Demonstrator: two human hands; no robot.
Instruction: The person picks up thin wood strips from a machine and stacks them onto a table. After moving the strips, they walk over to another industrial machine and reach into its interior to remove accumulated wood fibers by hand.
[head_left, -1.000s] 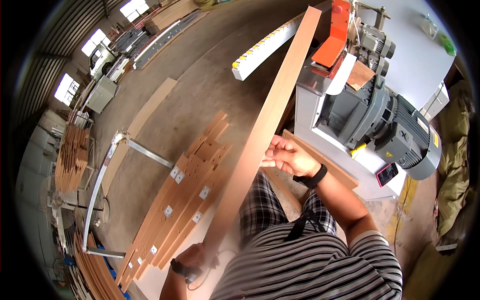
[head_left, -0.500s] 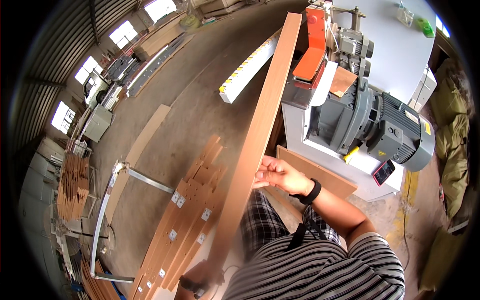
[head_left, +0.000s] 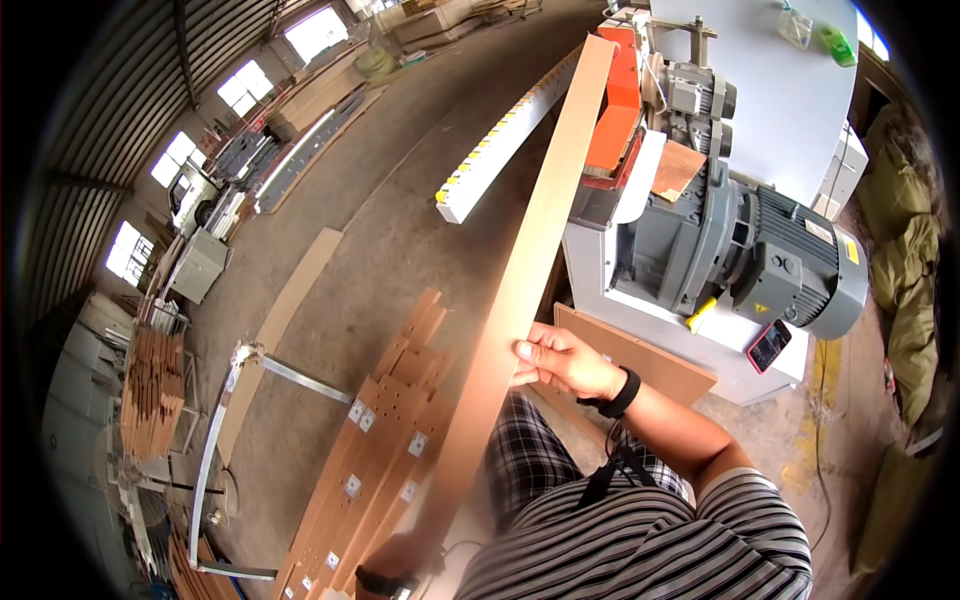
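Long, flat, reddish-brown wood-grain plank (head_left: 525, 270) in hand, slanting across in front of me: near end low by my left side, far end up beside the machine. My right hand (head_left: 565, 360) has it about midway, thumb pressed on the upper face, fingers curled under the right edge. My left hand (head_left: 405, 550) is at the near end, blurred; cannot tell how its fingers close.

Progress: plank is up and not set down; I'd call it mid-handling. No holes or labels show on its upper face. By contrast, the stepped pile of brown boards with small dark holes and white labels (head_left: 378, 440) lies just left of it, which I take as work already done. What is left for this plank, as far as I can judge: the placing. Cannot tell whether its near end touches the pile.

Around: long white bar edged with yellow pieces (head_left: 495, 160) left of the far end; bent orange-red metal bracket (head_left: 615, 135) on its right, the plank overlapping it in my view, contact unclear. Tightest spot, I'd say. Large grey finned motor (head_left: 795, 240) farther right, black red-edged phone (head_left: 768, 347) below it. Flat brown panel (head_left: 645, 360) near my knees, possibly in the way of my feet. Silver metal frame (head_left: 207, 450) beyond the pile.
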